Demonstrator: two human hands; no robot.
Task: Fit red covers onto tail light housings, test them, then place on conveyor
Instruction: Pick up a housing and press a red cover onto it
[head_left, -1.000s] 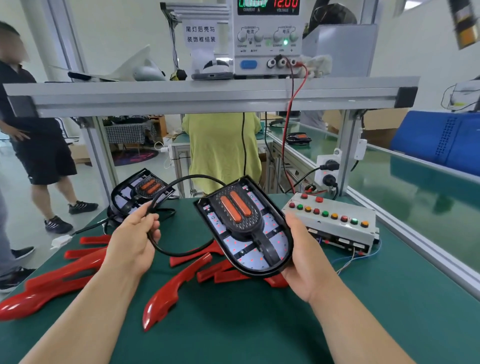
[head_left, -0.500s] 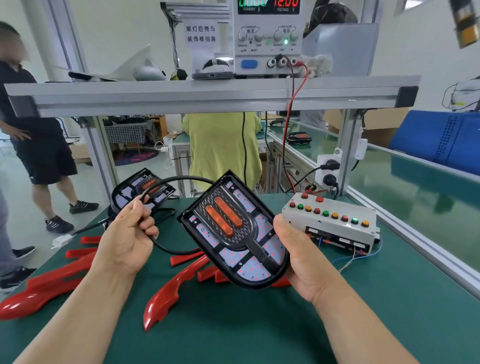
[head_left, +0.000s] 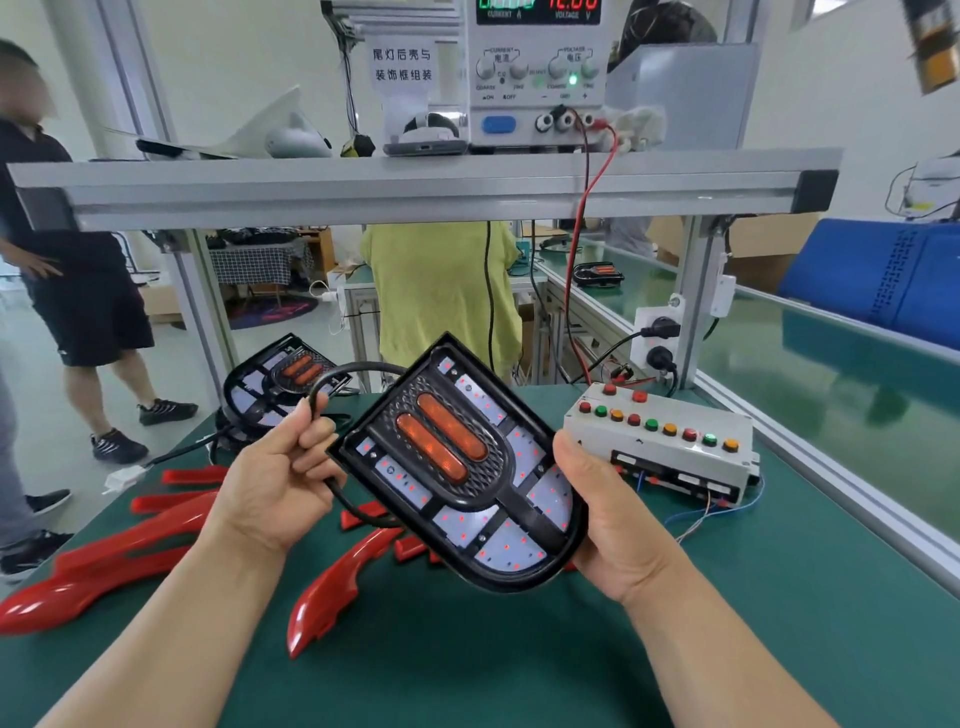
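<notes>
Writing: we read "CURRENT A" and "VOLTAGE V" under the displays of the power supply, and "ON" and "OFF" lower down. The top of the view cuts off its digits. The paper sign beside it says 尾灯后壳与装饰框组装.
Right grip: our right grip clasps the rounded end of the tail light housing, with the thumb on its right rim and the fingers hidden beneath.
Left grip: our left grip is curled round the black cable, just beside the housing's left edge.
Housing: we hold it tilted above the middle of the tabletop. Two orange bars and red dots show on its face.
Tabletop: it is a green mat. Red covers lie towards the left edge and under the housing. A second housing sits at the far left corner, and the button box is near the far right edge.
Room: an aluminium shelf carries the supply. A green conveyor runs along the right edge. Two people stand beyond the far edge.
</notes>
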